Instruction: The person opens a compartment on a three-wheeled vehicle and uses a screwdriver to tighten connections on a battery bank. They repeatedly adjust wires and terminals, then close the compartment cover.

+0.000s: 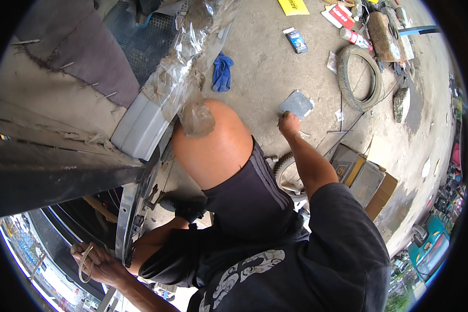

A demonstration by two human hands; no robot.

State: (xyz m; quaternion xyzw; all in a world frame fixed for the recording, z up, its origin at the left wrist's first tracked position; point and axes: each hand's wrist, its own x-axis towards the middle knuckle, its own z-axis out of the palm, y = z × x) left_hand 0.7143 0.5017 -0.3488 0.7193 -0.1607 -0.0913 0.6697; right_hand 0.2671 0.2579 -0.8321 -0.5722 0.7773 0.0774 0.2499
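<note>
My right hand (289, 125) reaches out over the concrete floor, its fingers closed at the near edge of a flat grey sheet (297, 104). The sheet is roughly square with a pale, worn right edge. At the lower left, beside a metal frame, my left hand (100, 266) has its fingers curled. A thin pale loop (82, 269), like a bent cord or ring, stands out from those fingers. Part of that hand's grip is hidden. My bent knee (216, 143) lies between the two hands.
To the left stands a vehicle body with a silver-grey sill (140, 125) and crumpled clear plastic (179, 67). A blue cloth (222, 73), small box (295, 40), tyre (343, 78) and spray can (354, 37) lie on the floor. Cardboard boxes (363, 179) sit at right.
</note>
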